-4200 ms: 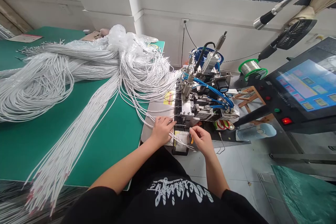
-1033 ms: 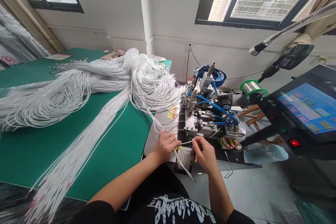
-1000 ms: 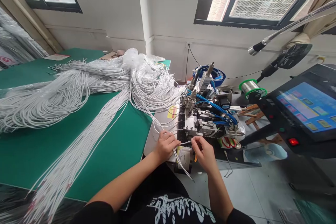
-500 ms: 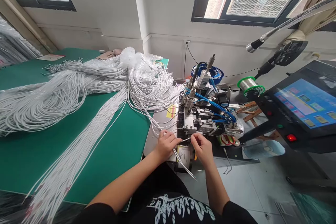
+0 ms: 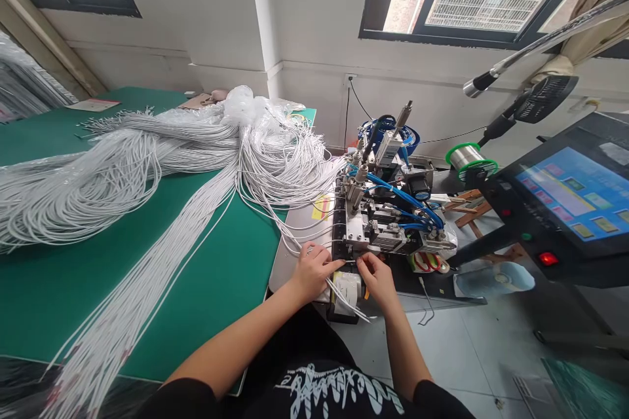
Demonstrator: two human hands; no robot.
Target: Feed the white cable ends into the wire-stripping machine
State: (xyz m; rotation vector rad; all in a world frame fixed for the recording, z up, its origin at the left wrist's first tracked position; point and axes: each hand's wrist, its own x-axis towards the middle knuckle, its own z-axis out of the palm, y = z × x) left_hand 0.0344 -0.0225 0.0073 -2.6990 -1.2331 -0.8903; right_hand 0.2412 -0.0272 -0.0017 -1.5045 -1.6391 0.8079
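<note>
My left hand (image 5: 313, 271) is closed around a few white cables, whose loose ends (image 5: 354, 309) poke out below it over the front of the machine. One white cable (image 5: 350, 262) stretches from its fingertips across to my right hand (image 5: 377, 277), which pinches the cable's end. Both hands are at the near end of a metal machine (image 5: 378, 209) fitted with cylinders and blue air tubes. From my left hand the cables run back to a large heap of white cables (image 5: 285, 157) on the green table. The cable tip in my right fingers is hidden.
More white cables (image 5: 162, 262) fan out over the green table (image 5: 221, 301). At the right stand a touch-screen panel (image 5: 580, 190) with a lit red switch, a solder wire spool (image 5: 466, 160) and a lamp arm (image 5: 481, 84). A bluish plastic container (image 5: 494, 278) sits beyond my right hand.
My right hand has shifted slightly left and closer to the machine with the cable end. My left fingertips have moved a little right, and the gap between the hands is smaller.
</note>
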